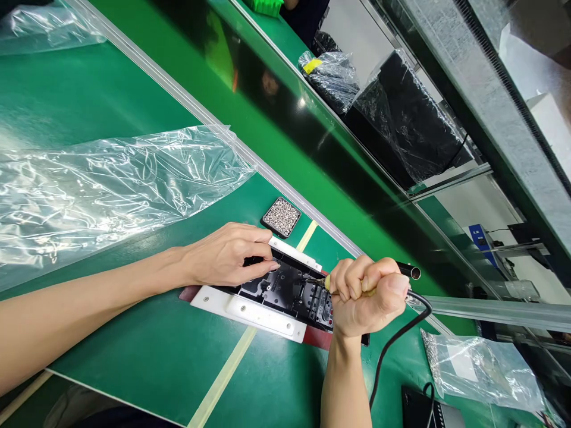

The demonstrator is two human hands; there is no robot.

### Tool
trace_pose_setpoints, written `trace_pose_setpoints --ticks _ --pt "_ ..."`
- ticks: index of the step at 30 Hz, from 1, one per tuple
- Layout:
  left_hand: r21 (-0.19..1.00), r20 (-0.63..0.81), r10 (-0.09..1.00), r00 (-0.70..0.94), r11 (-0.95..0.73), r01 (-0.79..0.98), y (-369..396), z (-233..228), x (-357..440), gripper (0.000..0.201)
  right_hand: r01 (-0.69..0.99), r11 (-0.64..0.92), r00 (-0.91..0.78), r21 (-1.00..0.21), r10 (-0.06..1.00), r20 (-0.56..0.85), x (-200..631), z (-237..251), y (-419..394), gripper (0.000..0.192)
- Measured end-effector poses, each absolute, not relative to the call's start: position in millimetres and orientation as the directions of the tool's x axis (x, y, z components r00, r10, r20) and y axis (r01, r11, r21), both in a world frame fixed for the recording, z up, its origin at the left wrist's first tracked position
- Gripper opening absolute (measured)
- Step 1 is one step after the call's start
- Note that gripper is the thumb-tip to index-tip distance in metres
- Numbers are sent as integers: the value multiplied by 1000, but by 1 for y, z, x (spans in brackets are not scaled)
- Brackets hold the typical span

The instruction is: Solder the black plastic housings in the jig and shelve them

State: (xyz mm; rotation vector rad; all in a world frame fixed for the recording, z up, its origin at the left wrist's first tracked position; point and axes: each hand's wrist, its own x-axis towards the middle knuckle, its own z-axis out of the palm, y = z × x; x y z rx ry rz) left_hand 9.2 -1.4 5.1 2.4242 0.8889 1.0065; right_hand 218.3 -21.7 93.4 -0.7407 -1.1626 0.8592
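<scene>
My right hand (363, 294) is clenched around an electric screwdriver (407, 271) whose bit points left and down into a black plastic part (285, 288). That part lies in a white fixture (250, 310) on the green bench. A black cable (392, 342) runs from the screwdriver toward the bench's near edge. My left hand (227, 252) rests flat on the black part's left end, fingers pressing it down. A small black tray of silvery screws (282, 216) sits just behind the fixture.
A big clear plastic sheet (102, 190) covers the bench to the left. An aluminium rail (250, 156) borders a conveyor belt (276, 125) behind. Bagged black items (401, 119) stand at the back right. A clear bag (482, 365) and a dark device (423, 407) lie near right.
</scene>
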Motion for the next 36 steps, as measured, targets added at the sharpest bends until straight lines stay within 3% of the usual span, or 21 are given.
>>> trace_pose_setpoints --ticks 19,26,33,36 --pt "545 492 676 549 -731 411 -1 4 8 26 -199 490 164 -849 871 464 218 93 -22 46" --pt "553 493 676 548 -730 402 -1 3 8 27 -225 455 34 -861 887 460 226 94 -24 38" --pt "566 480 681 553 -722 398 0 3 8 27 -133 337 83 -932 941 328 234 102 -27 35" --pt "572 478 683 552 -719 395 0 2 8 26 -185 289 -50 -940 952 302 243 104 -23 34"
